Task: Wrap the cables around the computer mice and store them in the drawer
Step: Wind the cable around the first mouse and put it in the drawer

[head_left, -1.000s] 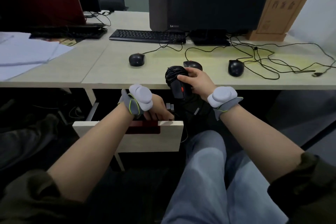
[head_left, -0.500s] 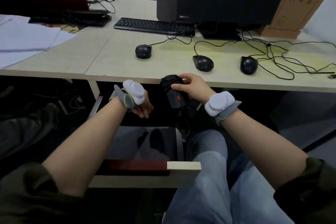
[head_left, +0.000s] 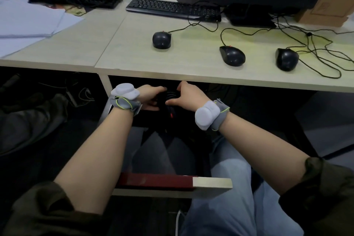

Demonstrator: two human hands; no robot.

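Both hands, left hand [head_left: 148, 99] and right hand [head_left: 188, 96], grip one wrapped mouse [head_left: 170, 104] above the open drawer [head_left: 211, 183] at centre; three mice [head_left: 232, 55] on the desk [head_left: 134, 59] at upper right wait unwrapped.

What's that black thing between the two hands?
In the head view, a black mouse with its cable wrapped round it sits between the left hand and the right hand, just under the desk edge.

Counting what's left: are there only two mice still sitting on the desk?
No, three mice sit on the desk, cables unwrapped.
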